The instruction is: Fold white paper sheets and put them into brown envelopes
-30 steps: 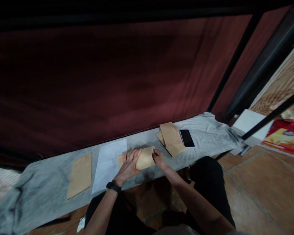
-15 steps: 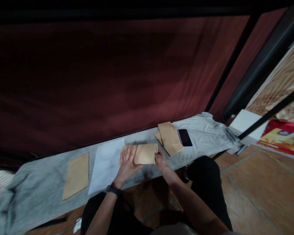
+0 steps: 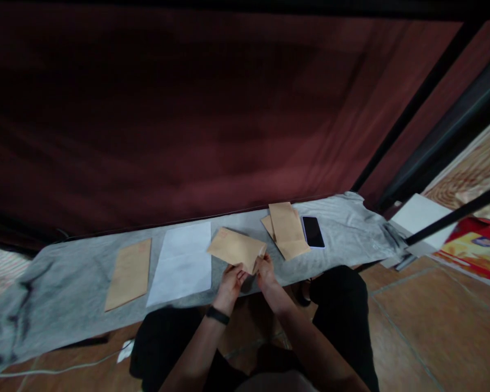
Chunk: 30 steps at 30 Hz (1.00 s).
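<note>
A brown paper envelope (image 3: 234, 246) is held between my two hands, tilted above the grey cloth, with faint red print at its upper left corner. My left hand (image 3: 231, 279) has its fingers closed at the envelope's lower edge. At the right end, my right hand (image 3: 265, 271) pinches the corner by the flap. White sheets of paper (image 3: 182, 267) lie to the left of my hands, and another brown envelope (image 3: 128, 275) lies flat beyond them. To the right rests a small overlapping pile of brown envelopes (image 3: 286, 231).
A phone (image 3: 313, 232) with a dark screen lies beside the envelope pile. The grey cloth (image 3: 347, 231) covers a long narrow surface against a dark red panel (image 3: 228, 136). At the right are a black bar (image 3: 453, 215) and a red and yellow box (image 3: 473, 247).
The envelope has turned so its right end tilts down toward me. My left hand has moved from lying on its left part to its lower edge, close to my right hand.
</note>
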Motion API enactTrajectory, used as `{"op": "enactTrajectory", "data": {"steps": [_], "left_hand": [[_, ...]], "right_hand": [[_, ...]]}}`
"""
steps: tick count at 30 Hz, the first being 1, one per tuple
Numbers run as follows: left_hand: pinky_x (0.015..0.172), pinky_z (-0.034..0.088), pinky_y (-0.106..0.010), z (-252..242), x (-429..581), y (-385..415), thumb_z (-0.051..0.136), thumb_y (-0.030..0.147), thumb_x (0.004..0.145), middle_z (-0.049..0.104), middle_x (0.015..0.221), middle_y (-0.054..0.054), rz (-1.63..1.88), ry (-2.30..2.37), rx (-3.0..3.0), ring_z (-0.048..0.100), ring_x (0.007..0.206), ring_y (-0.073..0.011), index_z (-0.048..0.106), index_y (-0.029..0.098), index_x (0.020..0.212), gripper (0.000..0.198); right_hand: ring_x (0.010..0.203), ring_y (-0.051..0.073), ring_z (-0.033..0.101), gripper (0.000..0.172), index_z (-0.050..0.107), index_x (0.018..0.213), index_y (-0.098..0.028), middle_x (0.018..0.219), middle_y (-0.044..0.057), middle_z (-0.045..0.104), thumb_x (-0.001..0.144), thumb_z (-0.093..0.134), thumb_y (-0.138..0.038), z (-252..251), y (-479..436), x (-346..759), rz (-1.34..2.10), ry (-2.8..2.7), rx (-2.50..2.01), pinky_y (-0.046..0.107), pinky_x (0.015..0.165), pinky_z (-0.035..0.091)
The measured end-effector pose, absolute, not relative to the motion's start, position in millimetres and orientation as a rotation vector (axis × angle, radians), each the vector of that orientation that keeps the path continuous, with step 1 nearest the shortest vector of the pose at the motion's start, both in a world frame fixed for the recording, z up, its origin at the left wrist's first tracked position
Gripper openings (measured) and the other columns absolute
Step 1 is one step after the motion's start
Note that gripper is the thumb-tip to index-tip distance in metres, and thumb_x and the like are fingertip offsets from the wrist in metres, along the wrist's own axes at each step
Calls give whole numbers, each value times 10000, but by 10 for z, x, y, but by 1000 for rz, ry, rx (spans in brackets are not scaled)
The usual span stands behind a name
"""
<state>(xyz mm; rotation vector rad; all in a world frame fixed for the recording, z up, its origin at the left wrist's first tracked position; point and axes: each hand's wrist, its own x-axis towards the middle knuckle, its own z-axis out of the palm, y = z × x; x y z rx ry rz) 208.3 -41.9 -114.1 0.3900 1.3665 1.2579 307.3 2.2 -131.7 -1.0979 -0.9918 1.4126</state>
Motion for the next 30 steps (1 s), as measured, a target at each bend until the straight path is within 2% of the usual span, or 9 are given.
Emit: {"op": "enactTrajectory", "data": {"steps": [5, 9, 13, 15, 17, 19, 22, 30], "left_hand": [[723, 572, -321, -1078, 1922, -309, 676, 204, 725, 720, 878, -54, 1139, 1455, 553, 723, 853, -212, 609, 184, 936, 222], [723, 560, -322, -1049, 1755, -264, 646, 183, 733, 719, 890, -55, 1035, 1618, 731, 703, 896, -224, 623, 197, 970, 238], [849, 536, -399, -1053, 1644, -275, 655, 209, 761, 702, 916, -87, 939, 1858, 894, 671, 1014, -284, 608, 185, 1024, 269], [982, 468, -486, -1065, 1647, -290, 631, 214, 790, 676, 1086, -158, 921, 1994, 981, 596, 1183, -347, 588, 152, 1140, 358], [1108, 348, -536, -1100, 1700, -273, 566, 242, 857, 572, 1330, -211, 905, 2106, 1165, 448, 1360, -371, 528, 133, 1298, 456], [1187, 237, -535, -1167, 1780, -190, 470, 279, 928, 421, 1524, -187, 830, 2140, 1524, 292, 1472, -344, 439, 151, 1432, 521], [1229, 152, -514, -1309, 1867, 64, 393, 295, 964, 314, 1620, -110, 644, 2013, 2013, 183, 1525, -285, 356, 185, 1516, 564], [1246, 114, -456, -1517, 1663, 833, 355, 294, 966, 398, 1583, -79, 565, 1830, 2087, 253, 1507, -216, 395, 191, 1512, 557]], "right_hand": [[851, 242, 685, 360, 599, 1042, -193, 962, 85, 710, 726, 556, -359, -1342, -65, 3409, 1435, -974, -1176, 375, 753, 567], [1091, 244, 629, 385, 621, 1185, -200, 1158, 109, 676, 834, 499, -300, -1399, -68, 3665, 1027, -1312, -1347, 424, 967, 508], [1335, 229, 504, 435, 595, 1338, -217, 1415, 104, 579, 935, 431, -218, -1448, -42, 3675, 684, -1959, -1188, 448, 1133, 393], [1379, 238, 469, 456, 558, 1396, -214, 1471, 97, 543, 954, 449, -215, -1483, -53, 3611, 570, -2206, -1103, 471, 1167, 348], [1391, 250, 462, 482, 513, 1442, -208, 1495, 103, 518, 962, 467, -217, -1530, -80, 3546, 471, -2339, -1075, 491, 1179, 318], [1389, 251, 469, 498, 481, 1468, -205, 1503, 107, 504, 971, 464, -219, -1582, -111, 3505, 406, -2378, -1085, 492, 1179, 311], [1388, 255, 473, 480, 493, 1463, -210, 1488, 106, 521, 986, 458, -250, -1639, -133, 3493, 372, -2372, -1102, 484, 1179, 309], [1417, 275, 432, 520, 382, 1533, -238, 1530, 96, 471, 1016, 412, -285, -1648, -118, 3519, 353, -2436, -1086, 501, 1187, 269]]}}
